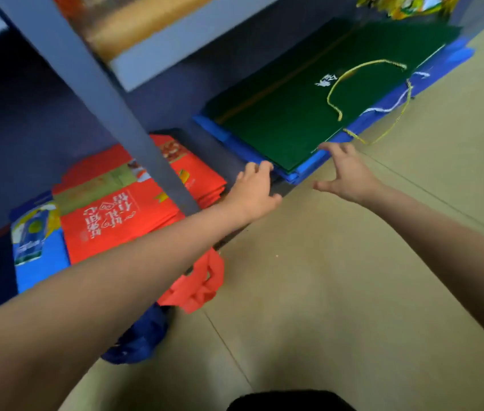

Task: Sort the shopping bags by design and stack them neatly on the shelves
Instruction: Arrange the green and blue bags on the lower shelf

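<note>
Both hands reach the front corner of the bottom-shelf pile: left hand [257, 189] with fingers curled against the edge of the blue bags [300, 170], right hand [344, 173] spread, fingertips on the green bag [288, 114] lying on top, gripping nothing, probably to square the stack. Further left, red bags [116, 215] lie stacked by design behind the shelf post [110, 93]

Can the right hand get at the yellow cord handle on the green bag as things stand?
Probably yes. The right hand is open at the near edge of the green bag, and the yellow cord handle lies loose on top with nothing over it; the left hand is off to the side.
</note>
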The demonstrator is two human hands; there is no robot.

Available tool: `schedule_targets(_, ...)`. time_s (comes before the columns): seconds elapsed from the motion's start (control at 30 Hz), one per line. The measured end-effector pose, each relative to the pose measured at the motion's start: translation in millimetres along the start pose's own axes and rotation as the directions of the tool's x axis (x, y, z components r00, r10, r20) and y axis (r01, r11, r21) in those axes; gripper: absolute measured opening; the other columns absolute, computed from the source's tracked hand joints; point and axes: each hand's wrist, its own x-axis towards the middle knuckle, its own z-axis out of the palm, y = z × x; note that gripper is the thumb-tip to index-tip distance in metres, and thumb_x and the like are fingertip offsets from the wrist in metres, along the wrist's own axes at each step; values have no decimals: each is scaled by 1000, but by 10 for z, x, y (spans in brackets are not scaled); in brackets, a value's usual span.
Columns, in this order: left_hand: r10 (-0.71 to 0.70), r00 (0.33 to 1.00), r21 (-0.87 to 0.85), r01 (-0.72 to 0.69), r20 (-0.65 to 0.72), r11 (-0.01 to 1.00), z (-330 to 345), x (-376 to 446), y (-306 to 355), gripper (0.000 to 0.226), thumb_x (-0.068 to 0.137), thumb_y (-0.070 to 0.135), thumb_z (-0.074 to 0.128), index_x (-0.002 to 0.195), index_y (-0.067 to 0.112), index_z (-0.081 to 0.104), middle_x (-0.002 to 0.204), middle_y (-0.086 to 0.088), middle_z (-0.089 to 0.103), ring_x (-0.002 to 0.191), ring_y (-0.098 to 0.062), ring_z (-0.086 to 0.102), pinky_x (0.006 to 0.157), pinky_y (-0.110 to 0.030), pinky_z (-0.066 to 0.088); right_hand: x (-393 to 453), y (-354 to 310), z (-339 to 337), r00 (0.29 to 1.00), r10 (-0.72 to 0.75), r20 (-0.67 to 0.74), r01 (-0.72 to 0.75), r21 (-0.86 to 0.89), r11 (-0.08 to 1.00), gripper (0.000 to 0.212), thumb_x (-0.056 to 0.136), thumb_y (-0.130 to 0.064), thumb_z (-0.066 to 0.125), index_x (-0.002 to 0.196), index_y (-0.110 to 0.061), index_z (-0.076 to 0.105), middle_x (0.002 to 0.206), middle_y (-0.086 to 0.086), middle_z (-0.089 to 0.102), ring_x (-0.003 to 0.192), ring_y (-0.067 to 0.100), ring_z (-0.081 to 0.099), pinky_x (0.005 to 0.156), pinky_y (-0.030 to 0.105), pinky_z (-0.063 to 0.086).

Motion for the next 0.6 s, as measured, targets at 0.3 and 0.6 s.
schedule_targets(0.3, -374, 925, -359, 327, -69, 874, -108, 562, -88, 58, 92, 25, 53, 142, 7, 29, 141, -19, 36, 132, -32, 34, 105, -30, 27, 613, -103, -27, 896, 356, -266, -286, 268, 920, 75, 80, -28, 72, 138, -3, 32, 144, 21, 22, 132, 35, 25, 105, 28, 19)
schedule_targets(0.6, -554, 821, -703, 475, 138, 529, 214, 1197, -128, 65, 94, 38, 47, 142, 0, 25, 149, -21, 27, 133, -34, 34, 107, -35, 28, 652, -7, -136, 921, 388, 38, -386, 235, 892, 95, 75, -22, 78, 145, -7, 14, 150, 23, 1, 126, 32, 41, 102, 23, 28)
